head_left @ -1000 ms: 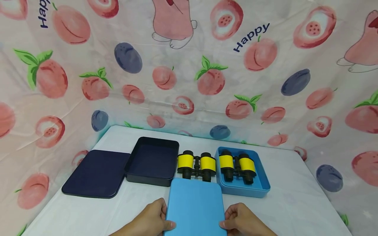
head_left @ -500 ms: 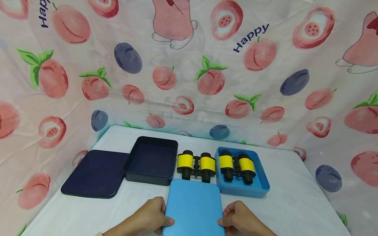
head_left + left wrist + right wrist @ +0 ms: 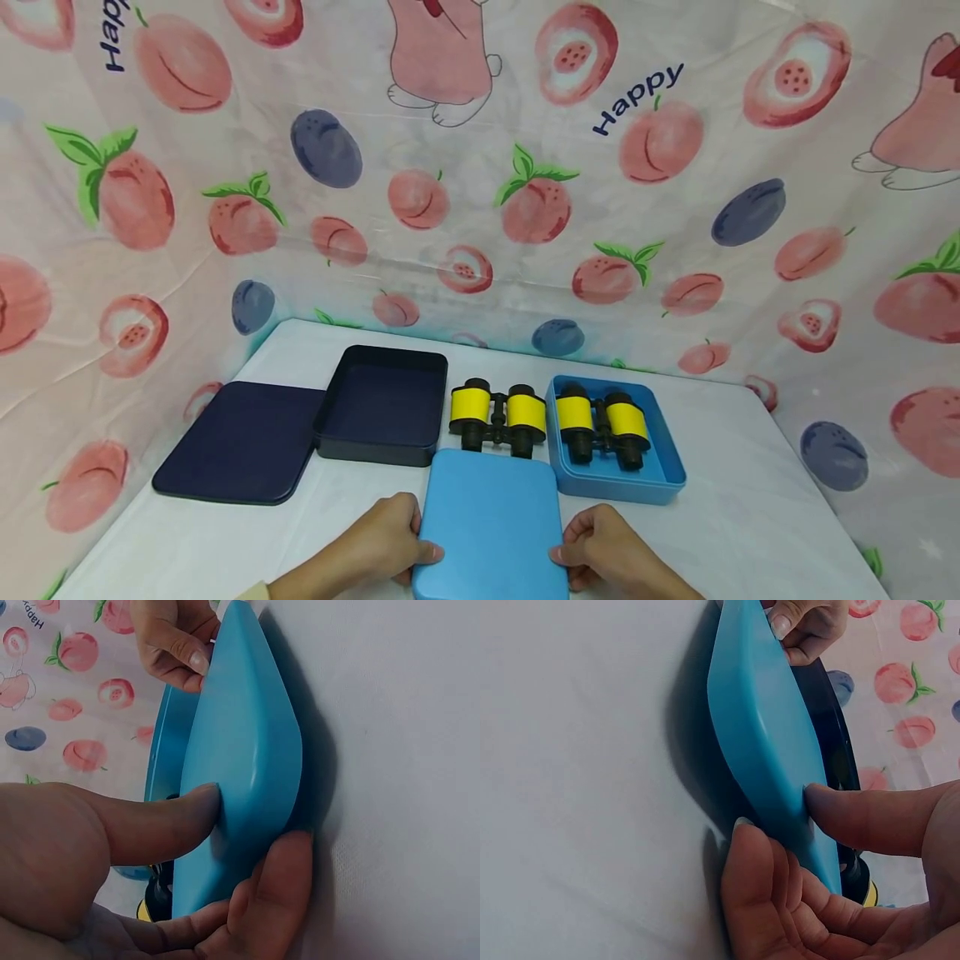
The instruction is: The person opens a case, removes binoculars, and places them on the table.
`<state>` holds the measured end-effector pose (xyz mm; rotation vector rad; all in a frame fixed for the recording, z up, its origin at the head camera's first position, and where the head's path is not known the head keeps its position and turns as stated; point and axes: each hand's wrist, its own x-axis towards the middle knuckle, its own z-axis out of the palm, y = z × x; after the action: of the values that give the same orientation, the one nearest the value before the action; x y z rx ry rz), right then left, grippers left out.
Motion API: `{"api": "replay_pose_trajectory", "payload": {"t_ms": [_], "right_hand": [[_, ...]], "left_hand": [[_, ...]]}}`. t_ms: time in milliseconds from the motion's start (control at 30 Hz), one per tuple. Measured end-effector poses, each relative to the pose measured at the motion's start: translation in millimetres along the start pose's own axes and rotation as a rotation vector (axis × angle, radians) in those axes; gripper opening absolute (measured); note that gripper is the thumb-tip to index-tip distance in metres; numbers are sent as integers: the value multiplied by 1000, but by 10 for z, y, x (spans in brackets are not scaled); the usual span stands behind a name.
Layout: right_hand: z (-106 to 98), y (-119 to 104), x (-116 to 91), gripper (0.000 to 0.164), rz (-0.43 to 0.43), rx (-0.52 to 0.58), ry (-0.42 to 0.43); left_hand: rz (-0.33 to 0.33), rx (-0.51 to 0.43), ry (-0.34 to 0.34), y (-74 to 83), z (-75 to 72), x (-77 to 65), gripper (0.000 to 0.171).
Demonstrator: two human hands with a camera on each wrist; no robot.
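A light blue rectangular lid (image 3: 491,525) lies face up between both hands at the front of the table. My left hand (image 3: 386,542) pinches its left edge, thumb on top and fingers curled beneath. On the opposite edge my right hand (image 3: 603,550) pinches it the same way. In the left wrist view the lid (image 3: 232,750) shows a rounded rim, with a shadow on the cloth beside it. Just past its far edge sit binoculars (image 3: 527,412) with yellow barrels. A second pair of binoculars (image 3: 627,421) rests inside a blue box (image 3: 622,490) at the right.
A dark navy open box (image 3: 375,452) stands left of the loose binoculars. Beside it a flat navy lid (image 3: 240,442) lies on the white tablecloth (image 3: 750,517). A fruit-printed curtain (image 3: 480,167) hangs behind and at both sides of the table.
Both hands have shifted the blue lid slightly leftward and away from me, keeping their grip on its edges. The boxes and binoculars stay about where they were.
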<state>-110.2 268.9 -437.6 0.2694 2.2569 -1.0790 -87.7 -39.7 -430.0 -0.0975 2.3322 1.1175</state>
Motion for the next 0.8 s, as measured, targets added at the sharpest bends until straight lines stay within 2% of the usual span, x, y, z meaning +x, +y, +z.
{"api": "replay_pose_trajectory", "payload": {"t_ms": [233, 367, 500, 600, 800], "right_hand": [[19, -28, -10, 15, 13, 0, 20], [-2, -47, -35, 15, 8, -50, 46], [-93, -84, -114, 20, -66, -129, 106], [-189, -148, -224, 22, -159, -189, 176], [-408, -288, -445, 30, -286, -261, 298]], "left_hand": [[34, 52, 38, 24, -15, -8, 29], [38, 79, 73, 43, -30, 8, 28], [63, 113, 147, 81, -85, 13, 30], [124, 133, 218, 156, -149, -12, 32], [329, 171, 369, 387, -271, -64, 32]]}}
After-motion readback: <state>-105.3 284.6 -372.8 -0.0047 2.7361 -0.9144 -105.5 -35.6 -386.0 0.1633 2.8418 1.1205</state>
